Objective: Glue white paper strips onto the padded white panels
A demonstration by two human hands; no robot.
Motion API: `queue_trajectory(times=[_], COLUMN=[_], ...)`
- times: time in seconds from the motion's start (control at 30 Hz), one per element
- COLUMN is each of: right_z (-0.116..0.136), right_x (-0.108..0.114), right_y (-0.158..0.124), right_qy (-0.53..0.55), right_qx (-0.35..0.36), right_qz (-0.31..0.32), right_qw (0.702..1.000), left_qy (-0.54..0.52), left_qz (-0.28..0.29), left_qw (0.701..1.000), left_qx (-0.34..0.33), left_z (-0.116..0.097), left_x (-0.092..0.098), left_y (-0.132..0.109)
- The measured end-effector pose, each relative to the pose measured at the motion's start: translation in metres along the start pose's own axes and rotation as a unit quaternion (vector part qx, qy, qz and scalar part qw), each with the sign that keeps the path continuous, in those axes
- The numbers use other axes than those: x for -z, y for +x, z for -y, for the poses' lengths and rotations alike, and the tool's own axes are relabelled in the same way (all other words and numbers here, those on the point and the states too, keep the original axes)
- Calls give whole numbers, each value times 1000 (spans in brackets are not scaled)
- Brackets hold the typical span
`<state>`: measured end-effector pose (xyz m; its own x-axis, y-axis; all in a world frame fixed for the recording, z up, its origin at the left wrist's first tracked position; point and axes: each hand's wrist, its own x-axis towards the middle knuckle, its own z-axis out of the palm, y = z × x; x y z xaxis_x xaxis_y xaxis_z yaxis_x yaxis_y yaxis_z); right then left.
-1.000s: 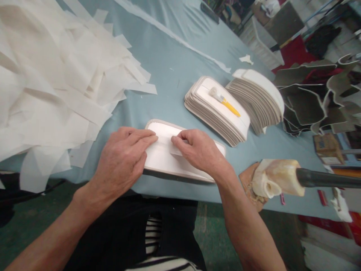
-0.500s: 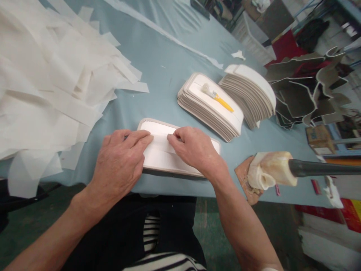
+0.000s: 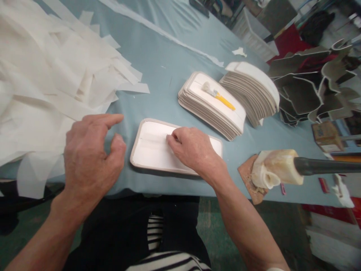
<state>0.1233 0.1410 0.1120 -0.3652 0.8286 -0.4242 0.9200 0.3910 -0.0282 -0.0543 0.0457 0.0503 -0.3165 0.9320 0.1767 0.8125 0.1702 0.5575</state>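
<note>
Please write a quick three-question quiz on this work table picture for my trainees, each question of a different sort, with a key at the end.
1. Multiple choice: What does the yellow-handled brush lie on?
A) A cardboard box
B) A stack of panels
C) The floor
2. True or false: The left hand is pressing on the rimmed white panel.
3. Fill in the gap: In the picture, the heap of pale strips lies to the ____ of the rimmed white panel.

Key:
1. B
2. False; it is apart from the panel, while the right hand is over it.
3. Left
</note>
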Motion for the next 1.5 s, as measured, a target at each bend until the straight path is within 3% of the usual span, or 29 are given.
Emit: queue_trajectory(times=[0.1,0.2,0.37,0.77,1.1,1.5], right_z=[-1,-1,1,-1,-4,-3], right_x=[-2,-3,-2,-5,-8,-8], right_y=[1,1,1,2,1,2], right_qy=[6,13,34,108,110,116], right_qx=[2,3,-2,4,6,6], right_qz=[-5,-12,-21,-34,-34,-34], right_qw=[1000,1000,999,994,993,993], left_qy=[-20,-40,14,37,6,-10], left_qz=[75,136,121,115,176,173], left_qw=[995,987,989,989,979,981], left_qx=[65,82,83,88,99,85], left_z=[3,2,-5,-7,-3,-4], left_x=[0,-10,-21,-22,-14,-14], left_y=[4,4,0,0,7,5])
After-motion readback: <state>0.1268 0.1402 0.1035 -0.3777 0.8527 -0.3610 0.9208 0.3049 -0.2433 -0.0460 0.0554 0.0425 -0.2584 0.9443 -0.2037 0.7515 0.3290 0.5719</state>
